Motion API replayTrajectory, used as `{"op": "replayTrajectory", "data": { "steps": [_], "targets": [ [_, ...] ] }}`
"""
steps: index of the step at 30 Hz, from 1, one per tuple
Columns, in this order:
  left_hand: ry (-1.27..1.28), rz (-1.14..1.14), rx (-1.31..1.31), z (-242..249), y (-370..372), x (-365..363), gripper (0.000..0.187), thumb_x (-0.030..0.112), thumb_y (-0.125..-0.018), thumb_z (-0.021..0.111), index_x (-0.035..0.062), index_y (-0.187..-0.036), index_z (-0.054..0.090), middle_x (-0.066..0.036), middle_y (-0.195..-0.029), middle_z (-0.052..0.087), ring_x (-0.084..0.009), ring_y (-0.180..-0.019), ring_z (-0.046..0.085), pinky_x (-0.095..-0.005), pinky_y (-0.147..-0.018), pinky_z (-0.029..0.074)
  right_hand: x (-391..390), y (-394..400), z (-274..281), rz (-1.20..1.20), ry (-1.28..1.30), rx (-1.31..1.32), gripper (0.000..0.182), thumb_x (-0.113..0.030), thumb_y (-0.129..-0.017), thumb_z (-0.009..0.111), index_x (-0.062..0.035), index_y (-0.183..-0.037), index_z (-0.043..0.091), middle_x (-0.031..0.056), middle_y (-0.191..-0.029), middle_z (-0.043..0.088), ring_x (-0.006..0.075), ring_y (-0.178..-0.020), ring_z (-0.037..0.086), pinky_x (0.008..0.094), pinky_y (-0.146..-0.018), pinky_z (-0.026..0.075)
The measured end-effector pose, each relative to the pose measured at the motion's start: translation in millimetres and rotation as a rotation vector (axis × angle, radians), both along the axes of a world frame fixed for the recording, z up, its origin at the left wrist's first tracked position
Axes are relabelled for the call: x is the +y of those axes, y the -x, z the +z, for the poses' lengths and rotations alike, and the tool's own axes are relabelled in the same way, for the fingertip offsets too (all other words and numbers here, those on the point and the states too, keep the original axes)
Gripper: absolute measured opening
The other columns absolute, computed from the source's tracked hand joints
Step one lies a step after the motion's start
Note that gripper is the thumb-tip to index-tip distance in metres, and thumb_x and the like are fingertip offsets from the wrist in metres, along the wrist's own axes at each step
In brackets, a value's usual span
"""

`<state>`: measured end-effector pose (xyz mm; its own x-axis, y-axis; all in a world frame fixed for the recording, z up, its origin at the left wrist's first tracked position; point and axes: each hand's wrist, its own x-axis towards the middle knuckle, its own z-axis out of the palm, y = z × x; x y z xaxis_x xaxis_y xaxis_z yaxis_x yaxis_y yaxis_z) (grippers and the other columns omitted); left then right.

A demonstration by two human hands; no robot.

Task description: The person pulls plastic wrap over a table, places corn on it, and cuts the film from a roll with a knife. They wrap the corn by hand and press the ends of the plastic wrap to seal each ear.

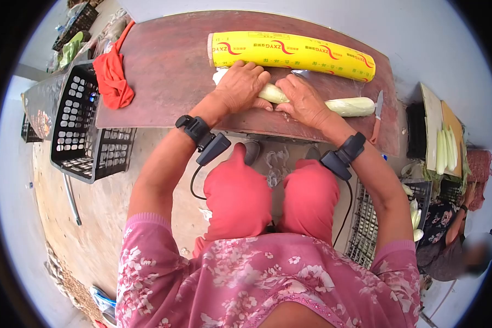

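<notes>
My left hand (241, 87) and my right hand (305, 101) rest close together at the near edge of the table, fingers curled over a long pale green vegetable (274, 94). Past my right hand lies a pale length of vegetable (351, 106), glossy as if under clear film; whether it belongs to the same piece I cannot tell. White film (220, 75) shows beside my left hand. Just behind my fingers is a big yellow roll of wrapping film (290, 52). A knife (378, 112) with a reddish handle lies right of the vegetable.
A red cloth (113, 76) hangs over a black crate (74, 123) left of the reddish table (158, 60). To the right, a cardboard box (434, 123) bears several long pale vegetables (446, 148). Another black crate (363, 218) stands below, near a person (445, 229).
</notes>
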<state>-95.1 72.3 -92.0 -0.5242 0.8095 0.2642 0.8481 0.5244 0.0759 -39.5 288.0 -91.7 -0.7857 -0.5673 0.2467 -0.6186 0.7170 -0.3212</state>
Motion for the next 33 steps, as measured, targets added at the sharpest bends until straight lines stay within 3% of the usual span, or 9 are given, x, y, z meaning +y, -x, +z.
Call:
{"op": "replayTrajectory", "data": {
  "steps": [6, 9, 19, 25, 28, 31, 33],
  "targets": [
    [-0.036, 0.023, 0.144, -3.5, -7.2, -3.4, 0.053, 0.055, -0.070, 0.071, 0.0099, -0.096, 0.057, -0.005, -0.096, 0.056, -0.0229, -0.098, 0.055, -0.0365, -0.085, 0.043, -0.1, 6.3, 4.9, -0.008, -0.099, -0.023, 0.039, -0.017, -0.076, 0.077, -0.0050, -0.101, 0.049, 0.0147, -0.097, 0.053, 0.0350, -0.095, 0.056, 0.0456, -0.081, 0.046],
    [-0.123, 0.068, 0.171, -12.3, -13.7, -11.1, 0.058, 0.052, -0.073, 0.068, 0.0077, -0.108, 0.056, -0.008, -0.101, 0.054, -0.0242, -0.096, 0.055, -0.0379, -0.086, 0.043, -0.4, 8.5, 10.2, -0.023, -0.131, -0.092, 0.037, -0.018, -0.078, 0.075, -0.0042, -0.102, 0.050, 0.0156, -0.098, 0.053, 0.0358, -0.096, 0.056, 0.0459, -0.081, 0.046],
    [-0.172, 0.049, 0.125, -17.5, -7.7, -9.0, 0.051, 0.052, -0.075, 0.067, 0.0088, -0.099, 0.057, -0.005, -0.093, 0.054, -0.0233, -0.092, 0.055, -0.0368, -0.084, 0.042, 11.8, 18.2, 5.3, 0.044, 0.013, -0.275, 0.038, -0.017, -0.082, 0.069, -0.0008, -0.113, 0.054, 0.0196, -0.100, 0.056, 0.0399, -0.097, 0.055, 0.0451, -0.086, 0.045],
    [-0.204, 0.063, 0.121, -17.9, -14.5, -7.4, 0.051, 0.055, -0.076, 0.065, 0.0087, -0.094, 0.056, -0.006, -0.092, 0.054, -0.0237, -0.091, 0.054, -0.0363, -0.081, 0.042, 9.5, 20.4, 28.8, 0.008, -0.092, -0.426, 0.038, -0.023, -0.083, 0.070, -0.0043, -0.114, 0.057, 0.0161, -0.103, 0.057, 0.0354, -0.102, 0.055, 0.0457, -0.089, 0.041],
    [-0.194, 0.071, 0.125, -15.4, -15.9, -7.2, 0.053, 0.057, -0.075, 0.065, 0.0077, -0.094, 0.056, -0.007, -0.092, 0.053, -0.0241, -0.091, 0.054, -0.0368, -0.081, 0.041, 1.0, 27.8, 32.3, -0.047, 0.046, -0.067, 0.041, -0.027, -0.084, 0.069, -0.0076, -0.119, 0.059, 0.0130, -0.113, 0.058, 0.0314, -0.111, 0.053, 0.0445, -0.094, 0.038],
    [-0.162, 0.071, 0.102, -11.0, -17.7, -7.2, 0.056, 0.058, -0.074, 0.065, 0.0069, -0.094, 0.055, -0.007, -0.093, 0.053, -0.0244, -0.091, 0.054, -0.0369, -0.081, 0.042, -6.4, 42.5, 36.6, -0.111, -0.055, 0.312, 0.052, -0.031, -0.086, 0.069, -0.0139, -0.132, 0.053, 0.0093, -0.131, 0.053, 0.0283, -0.124, 0.047, 0.0474, -0.099, 0.034],
    [-0.169, 0.061, 0.122, -13.1, -15.8, -5.8, 0.058, 0.060, -0.072, 0.067, 0.0067, -0.093, 0.055, -0.007, -0.091, 0.054, -0.0243, -0.090, 0.055, -0.0365, -0.081, 0.042, -3.7, 56.9, 19.4, -0.182, -0.172, 0.376, 0.059, -0.033, -0.086, 0.070, -0.0182, -0.138, 0.047, 0.0071, -0.139, 0.046, 0.0273, -0.130, 0.042, 0.0494, -0.101, 0.031]
  ]
}}
